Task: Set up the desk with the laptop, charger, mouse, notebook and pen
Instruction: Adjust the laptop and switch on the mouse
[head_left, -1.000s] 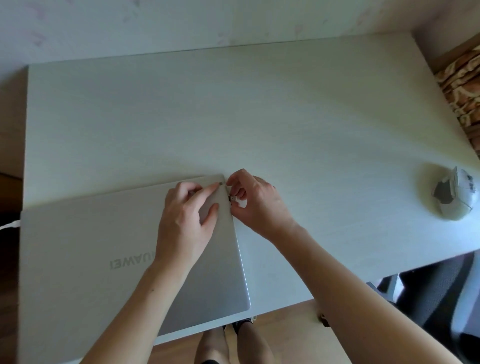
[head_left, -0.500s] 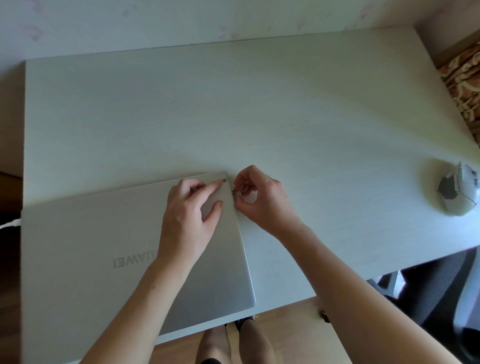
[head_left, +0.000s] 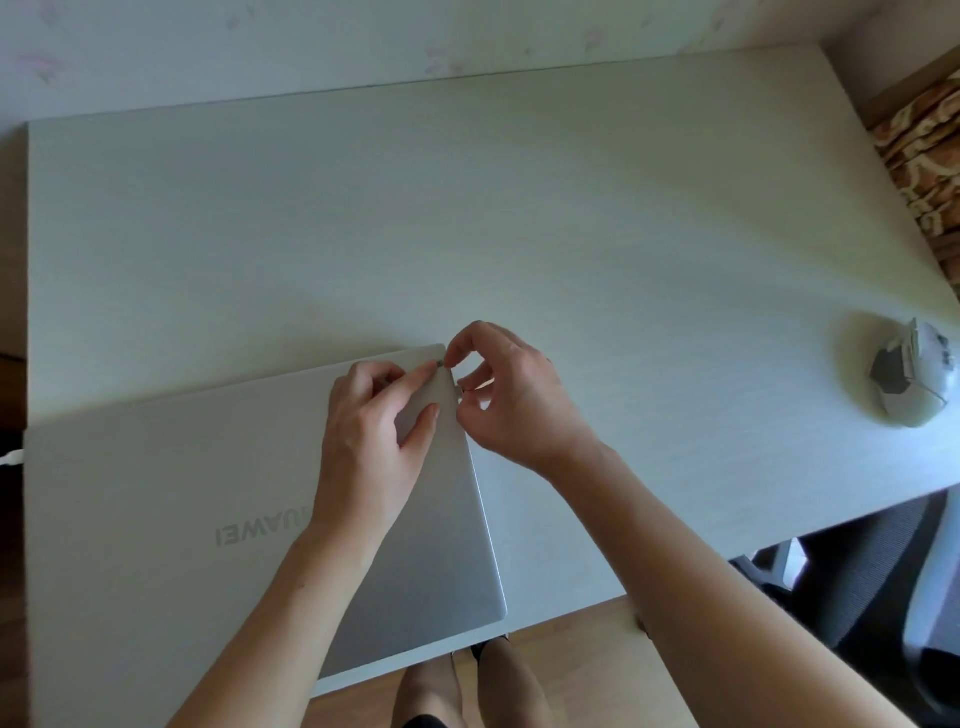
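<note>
A closed silver laptop (head_left: 156, 519) lies at the desk's front left, its logo facing me upside down. My left hand (head_left: 374, 436) rests flat on the lid near the far right corner, fingers spread and the index tip at the corner. My right hand (head_left: 514, 400) is at the laptop's right edge, its fingertips pinched around a small plug (head_left: 459, 388) that sticks out of the side. A grey and white mouse (head_left: 911, 382) sits near the desk's right edge. A white cable end (head_left: 10, 458) shows at the laptop's left side. No notebook or pen is in view.
The white desk (head_left: 519, 208) backs onto a pale wall. A dark office chair (head_left: 883, 597) stands at the lower right, and wooden floor shows below the desk's front edge. Patterned fabric (head_left: 924, 156) lies beyond the right end.
My right hand has pressed closer to the laptop's edge and its fingers have loosened slightly around the plug. My left hand and the laptop have stayed put.
</note>
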